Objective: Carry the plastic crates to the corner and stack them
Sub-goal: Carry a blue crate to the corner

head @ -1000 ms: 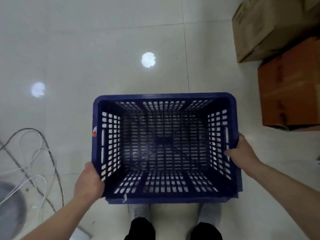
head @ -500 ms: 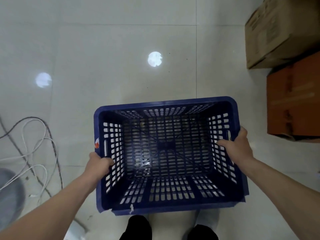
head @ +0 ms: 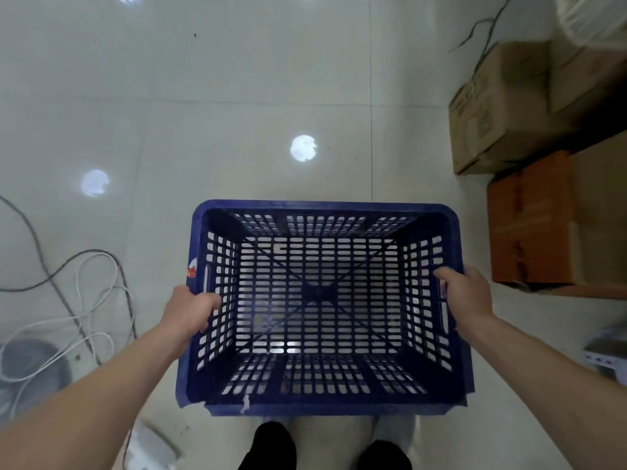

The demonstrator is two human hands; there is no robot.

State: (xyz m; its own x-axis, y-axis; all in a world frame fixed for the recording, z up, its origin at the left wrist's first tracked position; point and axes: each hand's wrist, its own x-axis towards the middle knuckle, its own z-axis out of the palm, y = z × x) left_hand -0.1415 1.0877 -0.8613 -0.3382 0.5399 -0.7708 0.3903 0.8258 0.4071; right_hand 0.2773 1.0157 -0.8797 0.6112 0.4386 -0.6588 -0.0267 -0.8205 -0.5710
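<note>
Empty crate [head: 322, 206] clamped between left hand [head: 190, 310] and right hand [head: 466, 296]; grips shifted over side rims; boxes [head: 502, 113] beyond right hand neared; carry judged underway.

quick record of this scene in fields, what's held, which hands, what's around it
held item: blue plastic crate, slotted walls and base, nothing inside
left grip: left hand holds the crate's left wall, fingers curled over the rim
right grip: right hand holds the right wall, fingers inside
floor: pale glossy tiles, visible through the slots
right of crate: brown cardboard box, orange box nearer
left of crate: loose cables on the floor
other crates: none in view
</note>
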